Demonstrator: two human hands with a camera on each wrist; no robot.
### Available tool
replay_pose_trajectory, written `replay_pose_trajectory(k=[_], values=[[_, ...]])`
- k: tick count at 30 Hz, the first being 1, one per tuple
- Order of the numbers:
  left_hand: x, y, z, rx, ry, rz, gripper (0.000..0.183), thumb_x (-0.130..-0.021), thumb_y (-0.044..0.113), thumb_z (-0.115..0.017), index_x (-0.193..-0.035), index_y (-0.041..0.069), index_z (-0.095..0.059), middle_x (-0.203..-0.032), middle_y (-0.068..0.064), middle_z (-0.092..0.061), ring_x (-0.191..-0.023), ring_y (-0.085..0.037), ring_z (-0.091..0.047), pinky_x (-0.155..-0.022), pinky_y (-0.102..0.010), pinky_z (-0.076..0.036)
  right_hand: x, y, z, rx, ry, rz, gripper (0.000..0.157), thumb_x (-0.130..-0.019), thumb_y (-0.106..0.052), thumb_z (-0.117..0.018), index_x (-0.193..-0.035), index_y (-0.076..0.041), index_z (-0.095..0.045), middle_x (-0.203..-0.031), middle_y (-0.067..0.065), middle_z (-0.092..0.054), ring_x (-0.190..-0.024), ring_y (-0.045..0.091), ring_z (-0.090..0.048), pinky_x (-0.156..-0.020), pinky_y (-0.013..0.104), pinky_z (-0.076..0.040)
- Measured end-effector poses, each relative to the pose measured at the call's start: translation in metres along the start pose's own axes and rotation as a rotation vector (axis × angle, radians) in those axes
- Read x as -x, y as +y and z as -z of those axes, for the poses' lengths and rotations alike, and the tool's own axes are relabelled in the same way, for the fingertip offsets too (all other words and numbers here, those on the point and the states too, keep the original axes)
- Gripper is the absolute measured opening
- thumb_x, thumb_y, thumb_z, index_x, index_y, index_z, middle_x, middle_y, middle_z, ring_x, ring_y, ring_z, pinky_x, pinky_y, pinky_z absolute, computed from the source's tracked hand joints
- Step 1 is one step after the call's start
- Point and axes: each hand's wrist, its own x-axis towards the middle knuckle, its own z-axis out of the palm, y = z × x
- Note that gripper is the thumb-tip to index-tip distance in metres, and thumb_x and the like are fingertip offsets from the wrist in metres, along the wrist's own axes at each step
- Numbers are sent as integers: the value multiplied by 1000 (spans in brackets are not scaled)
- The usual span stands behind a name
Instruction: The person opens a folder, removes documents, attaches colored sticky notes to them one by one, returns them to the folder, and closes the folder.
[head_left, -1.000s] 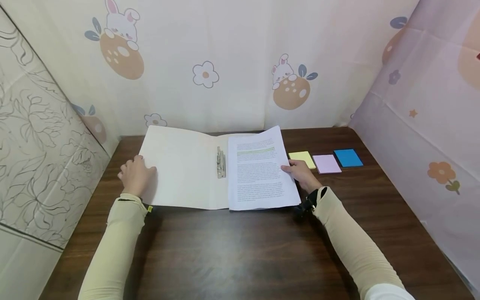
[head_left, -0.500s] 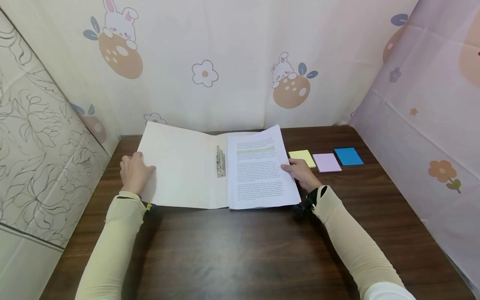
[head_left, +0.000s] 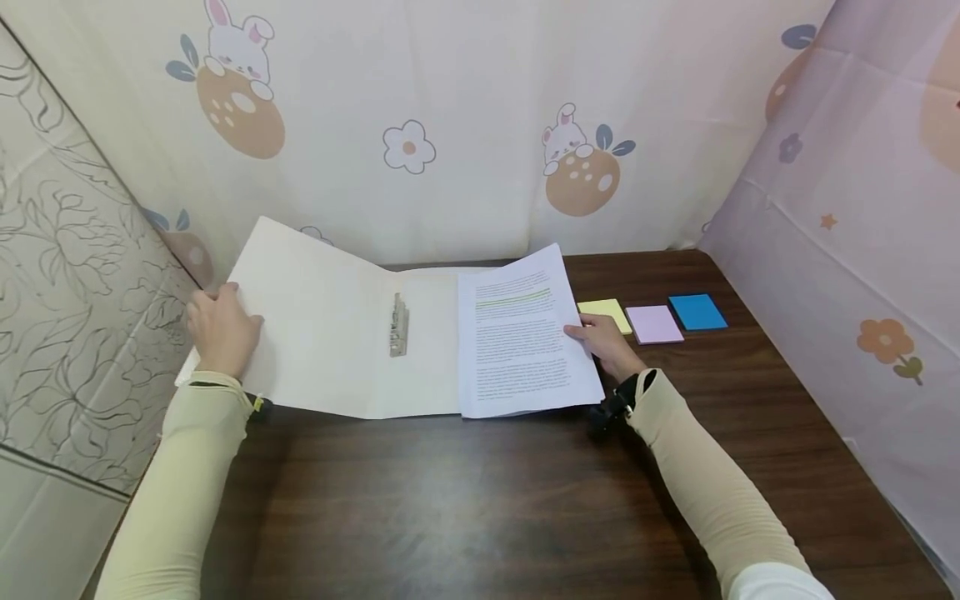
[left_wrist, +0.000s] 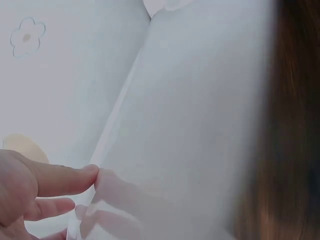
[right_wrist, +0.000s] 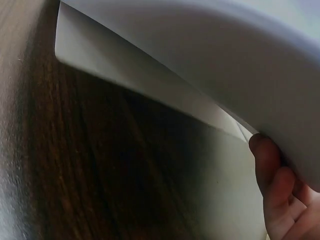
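Observation:
An open white file folder [head_left: 315,325] lies across the back of the table, with a metal clip [head_left: 399,325] near its spine. My left hand [head_left: 223,333] grips the folder's left cover at its outer edge, and that cover is tilted up off the table. In the left wrist view, fingers [left_wrist: 65,181] meet the cover's edge. A stack of printed papers [head_left: 525,342] with a green highlighted line lies over the folder's right side. My right hand [head_left: 607,343] pinches the papers at their right edge; in the right wrist view, curled fingers [right_wrist: 272,170] show beneath the raised sheets.
Yellow [head_left: 604,314], lilac [head_left: 655,324] and blue sticky note pads [head_left: 697,312] lie beyond the right hand. A patterned curtain [head_left: 450,125] hangs behind the dark wooden table [head_left: 465,500] and along both sides.
My left hand has moved left, drawing the folder and its clip left from the papers and raising the cover higher. The right hand and papers have stayed almost in place.

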Motion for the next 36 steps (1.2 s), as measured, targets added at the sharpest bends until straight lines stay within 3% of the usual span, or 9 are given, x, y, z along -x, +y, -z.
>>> replay_pose_trajectory(k=[13,19,25,28,33,36], values=[[-12,-32,32,-107,83,44,52,-82,-2,-48,-132,-15,-43,-128,-45,-35,-123,-56,-32,-99,-64,-26,-3,3,8,18,-13,5,45,-100,-19,-52,-141,-1,-48,-125,21,-62,-79,8,-65,-69,24,-52],[-14,-44,41,-159,92,87,41,-84,1,-40,-120,-17,-44,-124,-47,-36,-118,-58,-33,-97,-66,-25,-5,3,11,30,-31,-2,45,-101,-20,-51,-142,-3,-47,-126,20,-61,-83,11,-65,-70,25,-53],[-14,-47,44,-164,145,73,36,-86,1,-36,-113,-20,-46,-121,-47,-38,-116,-58,-34,-95,-67,-25,-8,2,12,57,-29,11,44,-100,-23,-54,-139,-3,-49,-118,17,-64,-79,10,-66,-67,26,-53],[-15,-46,44,-184,149,75,35,-85,2,-35,-110,-20,-46,-120,-47,-39,-114,-59,-35,-95,-67,-25,-9,2,12,86,-5,40,42,-99,-24,-54,-134,-1,-53,-112,17,-65,-75,10,-64,-65,25,-52],[-15,-44,45,-221,124,89,33,-85,8,-37,-105,-18,-44,-123,-48,-38,-116,-60,-34,-97,-68,-25,-10,3,10,192,83,79,40,-99,-25,-53,-129,1,-57,-117,20,-63,-81,17,-59,-65,24,-47],[-15,-42,45,-258,108,94,36,-88,13,-38,-107,-17,-44,-125,-48,-37,-120,-60,-34,-99,-67,-25,-9,5,9,233,123,103,37,-99,-23,-53,-126,0,-60,-112,20,-63,-73,17,-56,-58,24,-45]])
